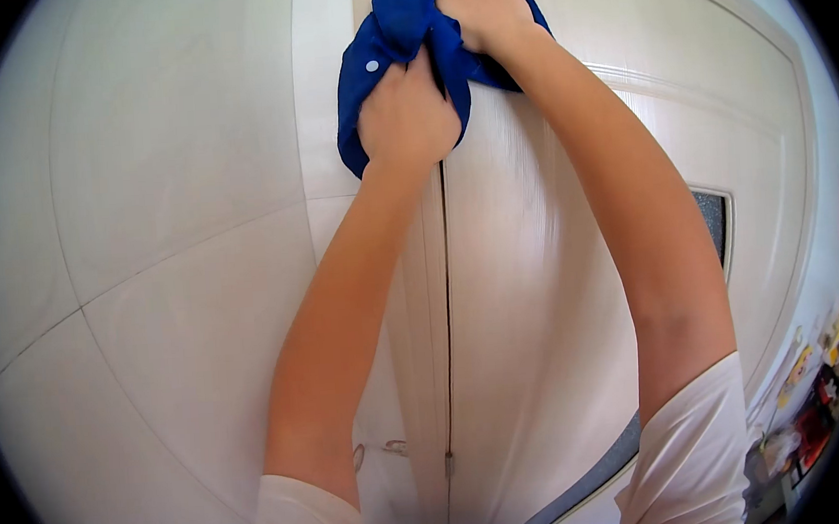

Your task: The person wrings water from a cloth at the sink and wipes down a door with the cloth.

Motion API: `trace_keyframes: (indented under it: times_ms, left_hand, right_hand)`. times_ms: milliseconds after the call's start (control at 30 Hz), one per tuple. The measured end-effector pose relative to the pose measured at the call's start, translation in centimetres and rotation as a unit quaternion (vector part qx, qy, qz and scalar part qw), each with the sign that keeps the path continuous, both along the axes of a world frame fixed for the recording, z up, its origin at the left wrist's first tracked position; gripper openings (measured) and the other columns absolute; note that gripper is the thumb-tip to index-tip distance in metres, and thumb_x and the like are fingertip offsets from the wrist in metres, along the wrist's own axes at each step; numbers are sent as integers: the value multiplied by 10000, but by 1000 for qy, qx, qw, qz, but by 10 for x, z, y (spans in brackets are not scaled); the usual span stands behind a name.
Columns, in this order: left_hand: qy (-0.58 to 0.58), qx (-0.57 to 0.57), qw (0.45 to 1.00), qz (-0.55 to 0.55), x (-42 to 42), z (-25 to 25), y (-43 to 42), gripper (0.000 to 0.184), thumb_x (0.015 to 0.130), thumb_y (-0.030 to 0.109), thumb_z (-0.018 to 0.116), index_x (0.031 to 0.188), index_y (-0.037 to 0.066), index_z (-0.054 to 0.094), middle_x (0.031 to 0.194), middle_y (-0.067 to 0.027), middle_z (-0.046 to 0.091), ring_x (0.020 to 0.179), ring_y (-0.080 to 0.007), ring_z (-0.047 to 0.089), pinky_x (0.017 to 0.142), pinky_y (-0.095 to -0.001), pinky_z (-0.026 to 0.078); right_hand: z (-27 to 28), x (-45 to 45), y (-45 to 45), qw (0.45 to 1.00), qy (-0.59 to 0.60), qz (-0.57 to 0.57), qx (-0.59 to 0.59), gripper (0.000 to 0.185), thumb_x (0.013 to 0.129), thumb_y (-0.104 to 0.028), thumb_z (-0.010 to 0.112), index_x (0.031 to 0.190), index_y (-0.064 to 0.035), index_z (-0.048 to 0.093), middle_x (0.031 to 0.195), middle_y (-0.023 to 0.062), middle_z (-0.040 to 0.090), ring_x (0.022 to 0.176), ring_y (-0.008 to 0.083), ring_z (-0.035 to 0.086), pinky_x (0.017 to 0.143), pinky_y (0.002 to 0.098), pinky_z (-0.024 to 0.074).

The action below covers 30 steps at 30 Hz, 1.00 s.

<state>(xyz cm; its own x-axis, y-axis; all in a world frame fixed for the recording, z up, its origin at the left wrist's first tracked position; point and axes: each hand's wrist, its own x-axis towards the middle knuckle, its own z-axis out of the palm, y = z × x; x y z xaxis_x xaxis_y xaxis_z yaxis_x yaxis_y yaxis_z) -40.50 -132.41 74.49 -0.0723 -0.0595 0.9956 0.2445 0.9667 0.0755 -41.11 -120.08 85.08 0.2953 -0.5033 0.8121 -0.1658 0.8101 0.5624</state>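
Observation:
A blue cloth (pixel 403 18) with a small white round button hangs bunched at the top middle, in front of a pale door (pixel 527 284). My left hand (pixel 409 117) is closed on the lower left part of the cloth, its fingertips hidden in the folds. Higher and to the right, my right hand (pixel 486 6) grips the same cloth, fingers partly cut off by the top edge. Both arms reach upward, with white sleeves at the elbows.
Pale tiled wall (pixel 180 267) fills the left side. A dark vertical gap runs below my left hand, with a hinge (pixel 449 465) low down. At right are a small dark window (pixel 712 220) and cluttered items (pixel 813 420).

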Motion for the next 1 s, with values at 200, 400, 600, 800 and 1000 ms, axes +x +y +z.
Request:
trace_keyframes:
  times_ms: [200, 400, 600, 800, 1000]
  left_hand:
    - [77, -29, 996, -37, -12, -26, -10, 396, 948, 299, 540, 1274, 82, 599, 1031, -217, 706, 936, -412, 683, 812, -485, 557]
    - [7, 12, 997, -79, -2, -41, -8, 492, 881, 237, 632, 1343, 79, 579, 1196, -226, 654, 1038, -411, 651, 859, -461, 547]
    - [17, -13, 999, 32, -3, -14, -2, 366, 969, 320, 515, 1238, 98, 625, 1060, -190, 708, 923, -404, 687, 814, -491, 566]
    - [-49, 8, 999, 6, 11, 10, 2, 415, 951, 296, 506, 1313, 114, 599, 1103, -222, 687, 989, -431, 659, 852, -521, 539]
    - [215, -62, 973, -54, -24, -36, -13, 257, 924, 233, 558, 1086, 67, 666, 855, -202, 690, 756, -414, 662, 689, -491, 545]
  right_hand:
    - [-20, -44, -5, 991, 64, 119, -7, 517, 901, -185, 609, 1407, -115, 535, 1336, 76, 617, 1337, 256, 498, 1186, 432, 318]
    - [-45, -38, 2, 995, 60, 80, 14, 509, 891, -180, 600, 1393, -119, 547, 1344, 78, 611, 1347, 254, 488, 1189, 444, 310]
    - [-3, -19, 4, 998, 31, 30, 38, 688, 788, -104, 662, 1442, -13, 466, 1408, 161, 554, 1366, 314, 461, 1195, 436, 285]
    - [11, -25, -2, 997, 3, 75, 20, 674, 809, -101, 637, 1452, -12, 455, 1413, 178, 554, 1385, 336, 446, 1195, 446, 273]
    - [-51, -34, 3, 993, 12, 113, 25, 533, 887, -177, 605, 1412, -115, 535, 1364, 84, 602, 1370, 254, 468, 1202, 435, 290]
